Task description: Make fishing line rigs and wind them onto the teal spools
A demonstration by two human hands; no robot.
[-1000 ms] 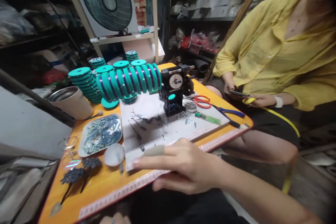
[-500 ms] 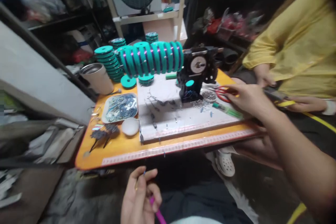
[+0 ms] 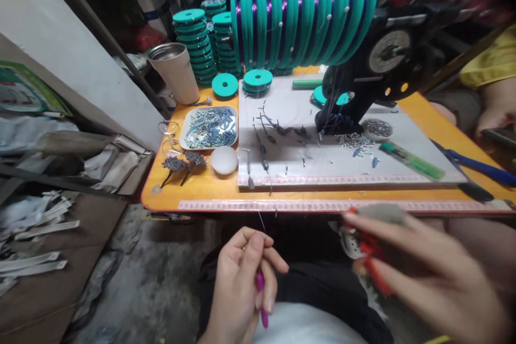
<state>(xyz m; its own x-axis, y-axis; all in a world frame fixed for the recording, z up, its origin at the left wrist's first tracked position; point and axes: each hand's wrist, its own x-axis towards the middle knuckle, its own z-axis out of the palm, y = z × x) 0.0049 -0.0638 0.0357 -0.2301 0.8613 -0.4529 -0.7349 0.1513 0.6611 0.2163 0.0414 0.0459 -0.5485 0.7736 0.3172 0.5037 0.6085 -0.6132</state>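
Observation:
My left hand [image 3: 242,279] is below the orange table's front edge [image 3: 322,205], fingers pinched on a thin wire with a pink-handled tool [image 3: 261,295] in the same grip. My right hand [image 3: 415,274] is blurred at the lower right and closed around red-handled scissors [image 3: 371,258]. A black winding machine [image 3: 379,70] stands on the white mat [image 3: 334,164] with a row of teal spools [image 3: 302,21] wound with purple wire mounted on it.
Stacked teal spools [image 3: 193,43], a metal cup [image 3: 173,72], a tray of small tubes [image 3: 209,128], a white dome [image 3: 224,160], a green tool [image 3: 411,160] and blue-handled pliers [image 3: 479,169] sit on the table. A person in yellow [image 3: 492,59] sits at the right.
My right hand took the red scissors from the table and drew back toward me. The view tilted down and closer to the table; my left hand still pinches the wire.

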